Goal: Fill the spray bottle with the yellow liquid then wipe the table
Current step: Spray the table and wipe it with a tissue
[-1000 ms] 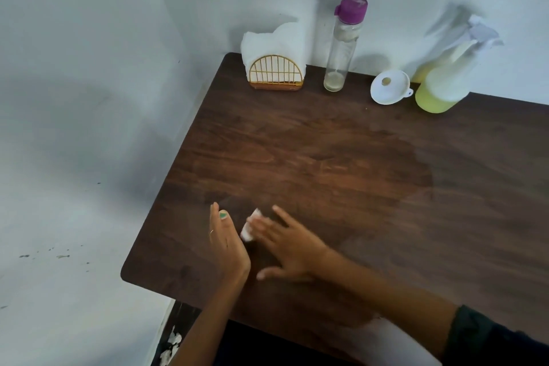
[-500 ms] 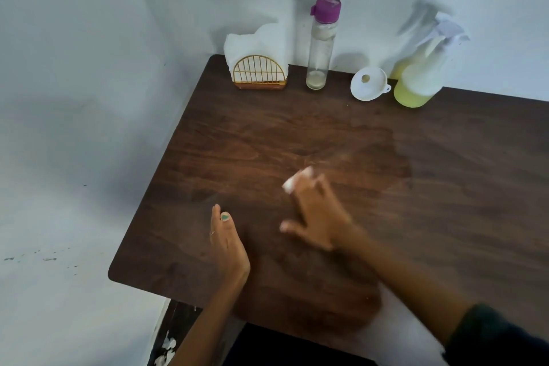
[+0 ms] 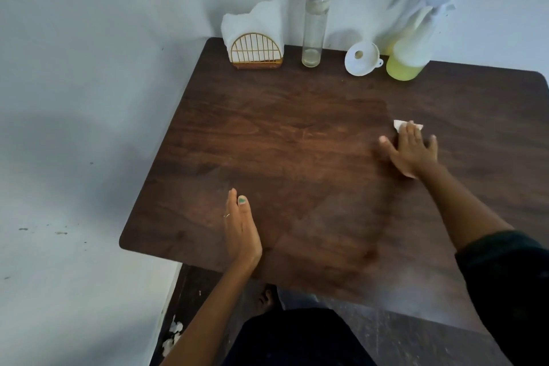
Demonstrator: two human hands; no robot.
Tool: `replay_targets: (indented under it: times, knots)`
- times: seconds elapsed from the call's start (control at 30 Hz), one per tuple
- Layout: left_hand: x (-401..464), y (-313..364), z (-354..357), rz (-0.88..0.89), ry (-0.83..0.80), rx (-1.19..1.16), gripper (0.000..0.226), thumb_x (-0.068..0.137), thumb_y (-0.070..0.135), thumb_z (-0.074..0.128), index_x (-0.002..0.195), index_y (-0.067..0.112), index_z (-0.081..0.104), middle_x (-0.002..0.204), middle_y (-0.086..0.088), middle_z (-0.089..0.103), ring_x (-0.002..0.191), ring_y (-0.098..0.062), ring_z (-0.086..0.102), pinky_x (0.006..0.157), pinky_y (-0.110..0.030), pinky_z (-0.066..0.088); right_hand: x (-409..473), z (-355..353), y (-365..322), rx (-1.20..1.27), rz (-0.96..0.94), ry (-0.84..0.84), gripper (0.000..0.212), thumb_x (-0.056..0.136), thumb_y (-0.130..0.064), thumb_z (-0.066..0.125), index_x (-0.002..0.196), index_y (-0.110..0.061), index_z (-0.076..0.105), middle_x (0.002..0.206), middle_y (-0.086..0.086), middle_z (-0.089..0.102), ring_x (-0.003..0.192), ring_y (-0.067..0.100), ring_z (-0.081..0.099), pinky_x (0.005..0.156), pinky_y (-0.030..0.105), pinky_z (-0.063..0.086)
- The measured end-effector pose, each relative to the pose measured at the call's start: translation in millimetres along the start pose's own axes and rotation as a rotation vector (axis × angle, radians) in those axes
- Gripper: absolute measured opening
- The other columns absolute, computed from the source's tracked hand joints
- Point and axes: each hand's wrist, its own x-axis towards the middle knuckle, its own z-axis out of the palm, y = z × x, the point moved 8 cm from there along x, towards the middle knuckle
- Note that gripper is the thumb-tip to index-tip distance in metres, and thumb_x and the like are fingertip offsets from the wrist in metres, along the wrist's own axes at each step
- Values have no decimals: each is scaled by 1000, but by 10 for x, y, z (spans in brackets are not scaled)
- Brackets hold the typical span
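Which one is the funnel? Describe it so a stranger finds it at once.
Look along the back edge of the wooden table, by the wall. Between the purple-capped clear bottle and the spray bottle of yellow liquid sits the funnel: the only low, white, round piece.

I see a thin ring on a finger of the left hand [image 3: 241,232] and green polish on its thumbnail. The right arm wears a dark sleeve [image 3: 511,273], pushed up, and the lap shows dark clothing.

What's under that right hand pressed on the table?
A white tissue lies under the right hand, flat on the table. Only its edges show past the fingertips; the rest is covered.
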Motion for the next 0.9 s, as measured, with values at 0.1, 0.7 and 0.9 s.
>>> replay_targets:
  times: [0.1,0.7,0.9]
  knots:
    - [-106,-48,32,16,-51,22,54,101,43,18,150,18,21,157,-2,25,144,-16,22,120,-40,17,-530,228,-681,33,-233,84,85,82,-74,27,141,-14,25,150,9,29,143,19,15,115,52,2]
    - [-380,-153,185,44,-145,55,58,99,49,17,150,21,18,158,1,22,145,-14,19,121,-42,14,-874,321,99,-57,-24,-34,93,81,-75,11,148,-10,7,158,7,8,145,16,4,114,55,-4]
    - [-478,-100,278,44,-98,40,56,101,44,18,150,17,20,157,-2,23,146,-16,18,120,-43,15,-2614,982,-1293,-106,-811,-80,98,81,-80,18,146,-7,23,153,15,23,145,25,9,113,49,-2]
